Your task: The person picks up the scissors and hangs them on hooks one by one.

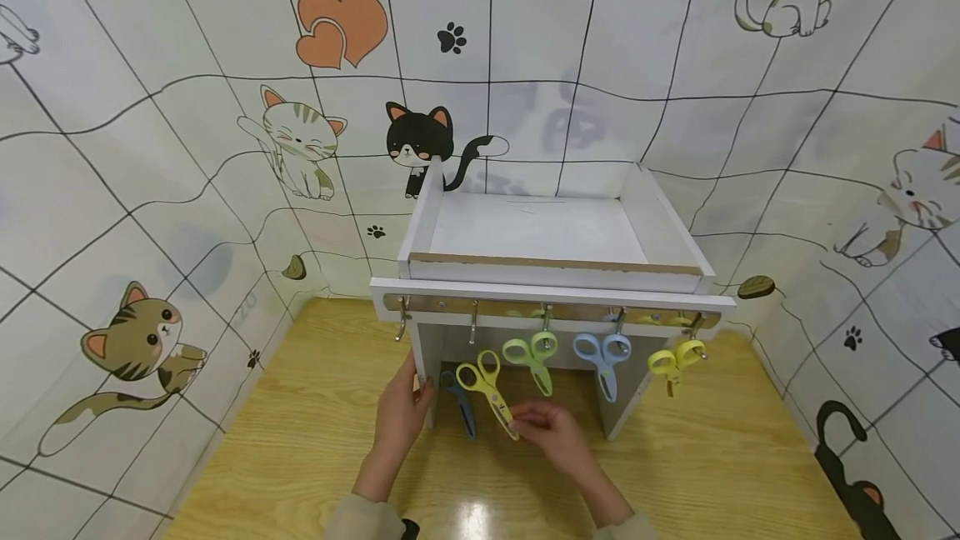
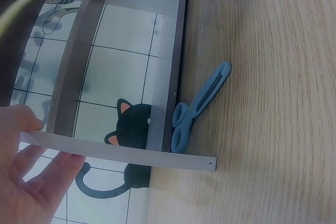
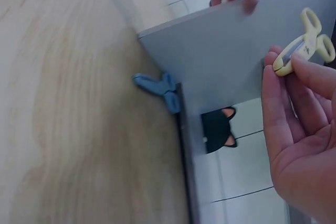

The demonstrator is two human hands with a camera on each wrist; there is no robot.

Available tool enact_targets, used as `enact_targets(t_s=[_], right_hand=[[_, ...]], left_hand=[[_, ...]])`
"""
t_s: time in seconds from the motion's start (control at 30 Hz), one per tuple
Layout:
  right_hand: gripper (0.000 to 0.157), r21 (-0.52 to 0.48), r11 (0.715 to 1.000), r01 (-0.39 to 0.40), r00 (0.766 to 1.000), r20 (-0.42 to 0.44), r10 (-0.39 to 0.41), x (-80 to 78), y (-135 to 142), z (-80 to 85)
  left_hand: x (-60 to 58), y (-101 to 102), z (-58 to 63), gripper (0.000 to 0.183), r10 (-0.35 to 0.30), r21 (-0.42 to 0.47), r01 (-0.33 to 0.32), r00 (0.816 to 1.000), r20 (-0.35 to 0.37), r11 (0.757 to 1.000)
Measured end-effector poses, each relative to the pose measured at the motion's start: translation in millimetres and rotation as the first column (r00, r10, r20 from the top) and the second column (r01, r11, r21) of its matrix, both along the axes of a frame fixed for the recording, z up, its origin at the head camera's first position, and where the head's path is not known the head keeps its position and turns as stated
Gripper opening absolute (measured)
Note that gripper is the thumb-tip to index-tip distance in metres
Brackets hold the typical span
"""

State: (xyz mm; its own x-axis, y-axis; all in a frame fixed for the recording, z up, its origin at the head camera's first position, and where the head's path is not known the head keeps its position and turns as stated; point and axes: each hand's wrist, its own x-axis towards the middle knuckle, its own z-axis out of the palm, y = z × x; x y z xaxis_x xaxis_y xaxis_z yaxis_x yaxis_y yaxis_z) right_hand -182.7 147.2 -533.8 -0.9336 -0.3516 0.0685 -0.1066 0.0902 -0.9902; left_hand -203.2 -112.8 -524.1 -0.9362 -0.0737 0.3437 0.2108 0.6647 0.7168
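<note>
My right hand (image 1: 551,433) pinches yellow scissors (image 1: 486,386) by the blade end, between thumb and fingers, with the handle loops pointing up and to the left. The scissors are off the table, in front of the white shelf (image 1: 555,280). My left hand (image 1: 402,407) grips the edge of the shelf's left side panel (image 2: 123,153), thumb on one face and fingers on the other. On the table beneath the shelf lie blue scissors (image 2: 197,106), near that panel. The two hooks at the left, a hook (image 1: 402,319) and another hook (image 1: 474,322), carry nothing.
From the other hooks hang green scissors (image 1: 536,357), light blue scissors (image 1: 604,361) and another pair of yellow scissors (image 1: 675,363). The shelf stands on a wood-grain table (image 1: 300,432) against a wall (image 1: 525,40) with printed cats.
</note>
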Motion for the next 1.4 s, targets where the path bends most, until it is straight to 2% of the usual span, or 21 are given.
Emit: enact_targets(t_s=[0.13, 0.3, 0.53, 0.7, 0.9, 1.0, 1.27, 1.4], right_hand=[[0.027, -0.013, 1.000, -0.021, 0.995, -0.099, 0.020, 2.5, -5, 12.4], [0.020, -0.024, 1.000, -0.005, 0.973, -0.230, -0.001, 5.6, -12, 26.3], [0.018, -0.053, 0.995, 0.086, 0.961, -0.258, -0.097, 10.9, -25, 46.8], [0.016, -0.124, 0.990, 0.070, 0.941, -0.320, -0.107, 13.9, -32, 53.5], [0.013, -0.160, 0.985, 0.059, 0.915, -0.385, -0.117, 15.9, -36, 60.3], [0.014, -0.163, 0.984, 0.075, 0.913, -0.384, -0.134, 15.8, -36, 64.2], [0.019, -0.226, 0.969, 0.099, 0.952, -0.262, -0.158, 11.4, -39, 55.0], [0.021, -0.255, 0.963, 0.082, 0.969, -0.205, -0.137, 7.3, -40, 52.0]], left_hand=[[-0.1, 0, -0.2, 0.060, -0.002, -0.003, 0.002, 1.000, 0.005, 1.000], [-0.5, 0, -0.7, 0.059, -0.005, -0.002, 0.005, 1.000, 0.001, 1.000], [-0.2, 0, -0.5, 0.061, 0.010, -0.008, -0.010, 1.000, -0.008, 1.000], [-0.1, 1, -0.6, 0.060, 0.010, 0.000, -0.010, 1.000, 0.012, 1.000], [-1.0, 1, -0.8, 0.058, 0.018, -0.014, -0.018, 1.000, 0.010, 1.000], [-0.1, 1, -0.8, 0.058, 0.018, -0.012, -0.018, 1.000, 0.009, 1.000], [0.0, 1, -1.5, 0.059, 0.006, -0.002, -0.006, 1.000, 0.009, 1.000], [-0.4, 1, -0.2, 0.057, 0.003, 0.006, -0.003, 1.000, 0.000, 1.000]])
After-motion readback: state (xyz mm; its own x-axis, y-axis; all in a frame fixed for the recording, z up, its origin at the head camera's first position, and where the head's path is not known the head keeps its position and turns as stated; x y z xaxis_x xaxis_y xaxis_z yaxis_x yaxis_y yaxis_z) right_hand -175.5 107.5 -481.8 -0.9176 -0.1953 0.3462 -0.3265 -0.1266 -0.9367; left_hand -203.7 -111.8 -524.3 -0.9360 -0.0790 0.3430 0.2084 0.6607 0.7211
